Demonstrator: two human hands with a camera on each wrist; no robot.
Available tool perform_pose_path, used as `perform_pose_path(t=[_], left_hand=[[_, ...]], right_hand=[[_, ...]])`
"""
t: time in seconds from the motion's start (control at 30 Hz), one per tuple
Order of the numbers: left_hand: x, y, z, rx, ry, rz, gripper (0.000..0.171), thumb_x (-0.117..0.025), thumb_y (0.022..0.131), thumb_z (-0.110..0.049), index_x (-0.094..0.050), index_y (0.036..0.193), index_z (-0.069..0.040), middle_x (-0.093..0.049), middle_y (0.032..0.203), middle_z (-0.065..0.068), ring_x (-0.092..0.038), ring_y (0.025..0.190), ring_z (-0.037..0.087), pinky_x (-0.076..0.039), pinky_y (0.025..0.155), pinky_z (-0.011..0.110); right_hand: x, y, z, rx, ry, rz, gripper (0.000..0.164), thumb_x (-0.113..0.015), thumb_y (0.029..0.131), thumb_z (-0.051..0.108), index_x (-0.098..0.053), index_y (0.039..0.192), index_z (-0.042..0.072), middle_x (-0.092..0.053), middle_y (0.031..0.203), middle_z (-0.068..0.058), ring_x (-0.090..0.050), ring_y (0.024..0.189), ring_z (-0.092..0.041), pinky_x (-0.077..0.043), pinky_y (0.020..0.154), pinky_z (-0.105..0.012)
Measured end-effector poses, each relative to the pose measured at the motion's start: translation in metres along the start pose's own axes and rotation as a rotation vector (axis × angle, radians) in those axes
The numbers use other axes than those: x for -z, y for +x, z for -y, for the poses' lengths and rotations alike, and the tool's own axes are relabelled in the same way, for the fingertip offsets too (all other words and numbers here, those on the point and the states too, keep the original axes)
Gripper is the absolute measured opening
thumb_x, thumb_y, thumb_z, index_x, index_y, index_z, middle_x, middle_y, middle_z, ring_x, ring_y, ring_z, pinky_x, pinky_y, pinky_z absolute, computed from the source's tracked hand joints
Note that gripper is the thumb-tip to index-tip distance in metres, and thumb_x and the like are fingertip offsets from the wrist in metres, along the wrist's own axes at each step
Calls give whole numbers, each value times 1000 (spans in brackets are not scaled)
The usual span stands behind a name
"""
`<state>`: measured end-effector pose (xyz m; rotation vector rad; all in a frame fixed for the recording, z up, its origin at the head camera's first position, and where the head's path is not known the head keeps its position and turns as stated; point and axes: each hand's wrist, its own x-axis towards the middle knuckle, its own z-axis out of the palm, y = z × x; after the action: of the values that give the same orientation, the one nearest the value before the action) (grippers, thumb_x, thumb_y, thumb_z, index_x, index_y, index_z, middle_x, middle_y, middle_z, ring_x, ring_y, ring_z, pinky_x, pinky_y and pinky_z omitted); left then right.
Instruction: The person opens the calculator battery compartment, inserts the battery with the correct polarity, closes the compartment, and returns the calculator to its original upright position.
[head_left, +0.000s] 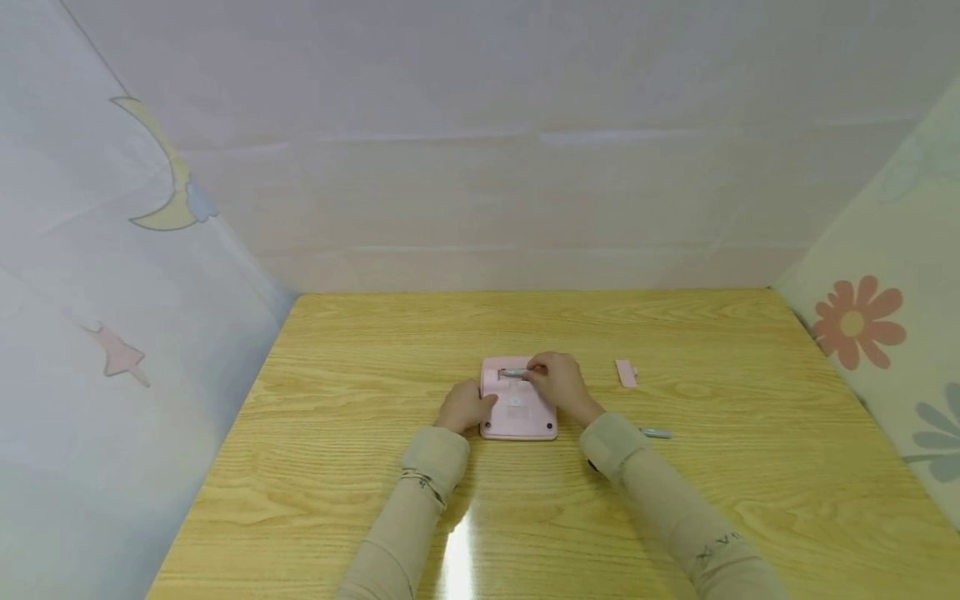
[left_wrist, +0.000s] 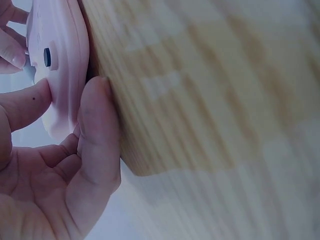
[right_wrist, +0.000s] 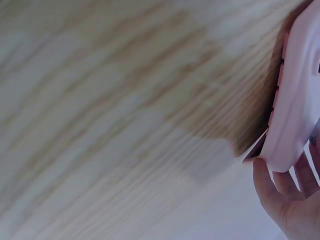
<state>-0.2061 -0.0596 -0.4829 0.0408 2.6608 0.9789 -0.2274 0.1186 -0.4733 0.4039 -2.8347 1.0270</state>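
A pink calculator (head_left: 517,427) lies back side up on the table, its battery slot open near the far edge. Thumb on top and fingers along the side, my left hand (head_left: 462,407) grips its left edge; the left wrist view shows this hand (left_wrist: 55,165) close up. My right hand (head_left: 561,383) pinches the right end of a silvery battery (head_left: 513,373) at the slot. How deep the battery sits cannot be told. In the right wrist view, fingers of the right hand (right_wrist: 290,200) reach round the calculator's edge (right_wrist: 285,135).
A small pink battery cover (head_left: 626,373) lies to the right of the calculator. Another battery (head_left: 657,433) rests beside my right sleeve. The wooden table (head_left: 360,350) meets a pale curtain (head_left: 480,208) at the back, with printed curtains at both sides.
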Motion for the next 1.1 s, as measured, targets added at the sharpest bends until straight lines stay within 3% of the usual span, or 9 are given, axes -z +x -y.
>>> perform_pose_path(t=[0.37,0.77,1.1], left_hand=[[1,-1,-4,-8,45,-8,28,-56,90,-20,-49,66,-7,-44,58,2,-41,48,14,-32,43,23],[0,0,-5,-24,84,-24,27,-57,89,-19,-51,68,-4,-47,60,4,-45,51,16,-34,45,24],[3,-3,-8,-15,67,-26,23,-58,89,-19,-55,73,-2,-49,64,5,-46,55,16,-35,49,25]], right_hand=[[-4,3,-1,-9,-17,-20,8,-70,79,10,-69,78,3,-66,80,-9,-59,75,-22,-48,68,-37],[-6,3,0,-45,-18,-23,6,-68,82,9,-69,79,3,-65,80,-8,-57,71,-19,-48,64,-33],[-3,3,3,-9,-36,-40,7,-69,80,8,-69,74,4,-63,76,-7,-55,69,-19,-46,64,-35]])
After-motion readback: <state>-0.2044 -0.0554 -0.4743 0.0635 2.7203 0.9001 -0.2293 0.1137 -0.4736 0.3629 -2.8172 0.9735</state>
